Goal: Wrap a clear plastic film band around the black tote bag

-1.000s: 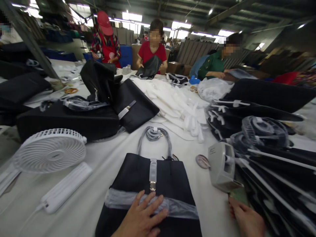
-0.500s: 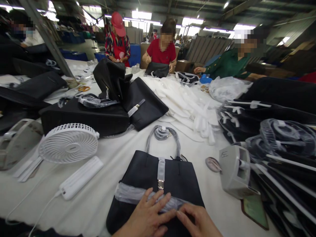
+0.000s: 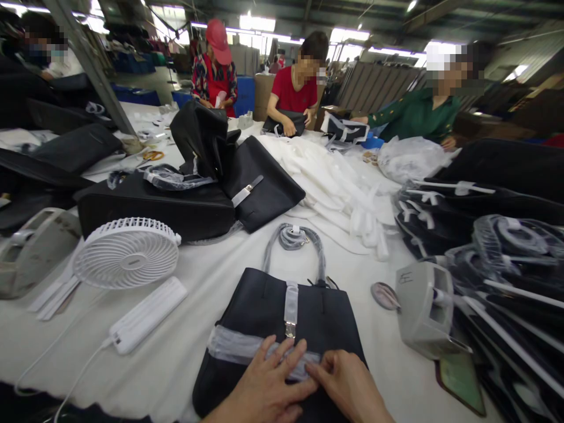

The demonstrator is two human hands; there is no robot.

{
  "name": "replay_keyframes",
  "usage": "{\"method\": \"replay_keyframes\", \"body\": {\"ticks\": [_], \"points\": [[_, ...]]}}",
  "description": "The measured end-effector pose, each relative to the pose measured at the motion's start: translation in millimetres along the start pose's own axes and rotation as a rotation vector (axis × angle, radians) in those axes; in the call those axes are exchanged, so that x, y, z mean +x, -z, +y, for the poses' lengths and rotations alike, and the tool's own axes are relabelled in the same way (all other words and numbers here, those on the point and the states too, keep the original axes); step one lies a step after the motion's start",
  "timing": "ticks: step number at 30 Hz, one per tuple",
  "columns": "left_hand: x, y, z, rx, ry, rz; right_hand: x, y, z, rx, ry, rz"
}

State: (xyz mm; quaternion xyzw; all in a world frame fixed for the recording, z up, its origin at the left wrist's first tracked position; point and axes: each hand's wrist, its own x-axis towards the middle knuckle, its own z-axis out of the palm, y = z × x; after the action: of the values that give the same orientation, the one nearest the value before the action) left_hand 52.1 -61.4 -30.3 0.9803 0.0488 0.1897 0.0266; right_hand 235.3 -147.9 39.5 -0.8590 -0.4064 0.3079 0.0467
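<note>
Both hands, left (image 3: 268, 385) and right (image 3: 341, 385), press flat, fingers spread, on a clear film band (image 3: 233, 345) across a soft black bag (image 3: 268, 305); its wrapped handles (image 3: 294, 247) look the surest grip.

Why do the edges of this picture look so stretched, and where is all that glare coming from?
Head view: a wide lens bends and stretches the edges, so the white fan and the dark bags at right look pulled outward. Ceiling light panels blow out to white. Light on the table is soft, with faint shadows. The left hand and right hand on the black bag look sharp, as do its clear plastic band and the rest.
</note>
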Motion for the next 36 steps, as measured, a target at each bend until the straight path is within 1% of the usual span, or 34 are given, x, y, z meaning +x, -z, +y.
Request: {"method": "replay_keyframes", "body": {"ticks": [3,6,8,12,18,22,24,27,30,31,33,35,36], "points": [[1,2.6,-1,-0.029,-0.048,0.048,1,0,0,-0.020,-0.023,0.000],[3,3.6,-3,-0.002,-0.086,-0.012,1,-2,4,-0.025,-0.027,0.015],[3,2.6,-3,0.021,-0.079,-0.051,1,-2,9,0.001,-0.009,0.019],[2,-0.9,-2,0.014,-0.078,-0.047,0,-2,16,0.079,0.016,0.001],[3,-1.0,-3,-0.014,-0.073,-0.037,-4,-10,21,0.181,0.046,0.048],[3,-1.5,-2,-0.023,-0.065,-0.064,-4,-11,23,0.268,0.027,0.086],[3,-2.2,-1,-0.020,-0.062,-0.073,-5,-8,23,0.213,0.004,0.074],[2,-1.6,0,-0.005,-0.063,-0.067,-6,-2,23,0.066,-0.034,0.027],[5,3.3,-3,0.022,-0.057,-0.055,-10,3,30,0.014,-0.083,0.025],[6,5.4,-5,0.035,-0.056,-0.047,-12,4,35,0.010,-0.103,0.039],[9,7.6,-6,0.081,-0.087,0.010,-19,6,44,0.021,-0.128,0.080],[11,3.7,-4,0.152,-0.138,0.114,-27,8,53,0.058,-0.135,0.123],[11,-1.3,-2,0.186,-0.148,0.163,-31,8,57,0.079,-0.145,0.146]]}}
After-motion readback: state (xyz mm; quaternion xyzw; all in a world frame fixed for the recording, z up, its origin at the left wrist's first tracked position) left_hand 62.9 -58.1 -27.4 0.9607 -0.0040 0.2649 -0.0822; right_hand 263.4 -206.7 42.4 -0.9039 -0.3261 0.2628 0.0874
